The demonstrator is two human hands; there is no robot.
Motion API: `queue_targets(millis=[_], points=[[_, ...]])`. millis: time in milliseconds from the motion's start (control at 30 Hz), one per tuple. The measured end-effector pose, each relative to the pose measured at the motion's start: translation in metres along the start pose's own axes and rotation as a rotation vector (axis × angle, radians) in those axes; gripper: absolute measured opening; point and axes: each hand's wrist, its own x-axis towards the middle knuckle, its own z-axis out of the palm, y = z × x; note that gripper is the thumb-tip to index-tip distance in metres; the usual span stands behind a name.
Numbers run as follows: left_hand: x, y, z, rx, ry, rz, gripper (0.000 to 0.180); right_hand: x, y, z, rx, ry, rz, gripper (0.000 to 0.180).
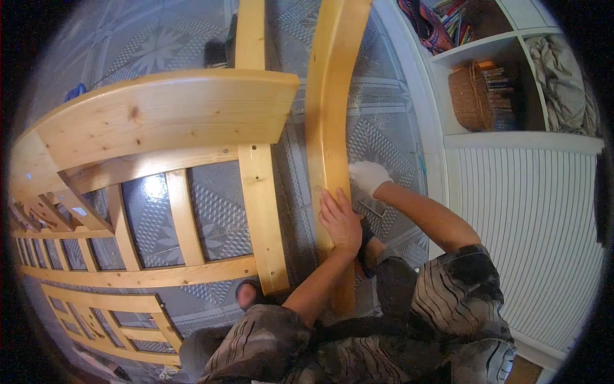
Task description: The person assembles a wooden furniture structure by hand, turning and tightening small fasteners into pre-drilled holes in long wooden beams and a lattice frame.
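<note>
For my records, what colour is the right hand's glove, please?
White glove, clearest in the head view.

Worn on the head, looking steeply down through a wide fisheye.

Looks from the left one of two side-by-side head cameras, upright and unmirrored, over the wearer's own patterned shirt [364, 360], closest of all along the lower edge. Faces down and forward onto the tiled floor [378, 142], with left hand [341, 221], right hand [371, 177] and wooden beam [327, 128] near, about mid-picture. Spreads left across the wooden frame [173, 275] and right to the white shelving [511, 139]. Bows straight edges toward a round, dark rim.
</note>
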Motion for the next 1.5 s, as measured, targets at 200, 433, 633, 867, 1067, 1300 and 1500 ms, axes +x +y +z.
queue_targets(millis=[200, 433, 633, 867, 1067, 1300, 1500], points=[[-0.03, -0.004, -0.001, 0.095, -0.007, -0.02, 0.06, -0.018, 0.002, 0.022, -0.002, -0.039, -0.129, 0.017], [-0.039, -0.006, -0.013, 0.054, -0.109, -0.009, 0.07, -0.035, -0.003, 0.028, 0.111, 0.076, -0.158, 0.017], [-0.033, -0.002, -0.024, -0.093, -0.146, 0.022, 0.074, -0.034, 0.017, 0.046, 1.283, 0.203, 0.332, 0.043], [0.027, 0.012, -0.005, 0.194, -0.181, 0.493, 0.05, -0.047, 0.013, 0.074, 1.671, 0.119, 0.579, 0.054], [0.073, 0.038, 0.005, 0.587, -0.485, 0.714, 0.022, -0.033, 0.023, 0.101, 1.501, 0.204, 0.406, 0.052], [0.111, 0.052, 0.009, 0.716, -0.785, 0.663, 0.011, -0.04, 0.026, 0.089, 1.361, 0.181, 0.311, 0.047], [0.125, 0.054, 0.017, 0.714, -0.872, 0.661, 0.018, -0.044, 0.027, 0.085, 1.291, 0.283, 0.303, 0.046]])
